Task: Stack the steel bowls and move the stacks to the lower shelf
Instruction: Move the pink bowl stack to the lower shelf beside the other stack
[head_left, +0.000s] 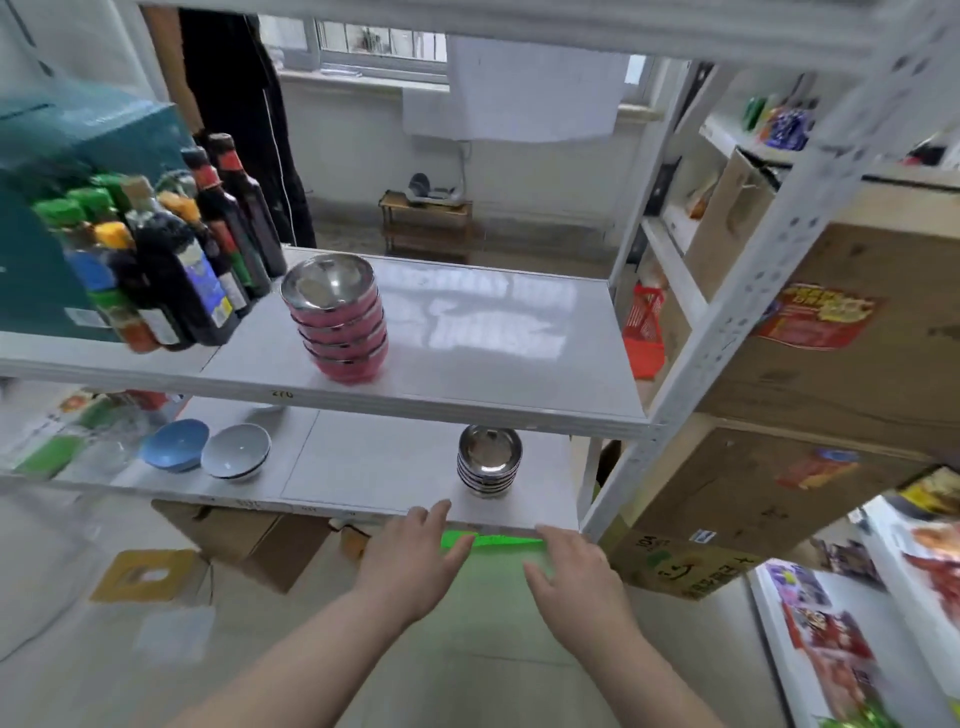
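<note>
A stack of several steel bowls with pink outsides (340, 322) stands on the upper shelf (493, 384), just right of the bottles. A shorter stack of plain steel bowls (489, 462) stands on the lower shelf (374, 467), near its right end. My left hand (415, 556) and my right hand (576, 571) hover in front of and below the lower shelf's front edge, fingers spread, holding nothing. Both hands are clear of the plain stack, which lies just beyond them.
Several dark sauce bottles (171, 260) and a teal box (78, 171) crowd the upper shelf's left. A blue bowl (174, 444) and a white bowl (236, 451) sit on the lower shelf's left. Cardboard boxes (831, 332) stand to the right, behind the white upright post (737, 312).
</note>
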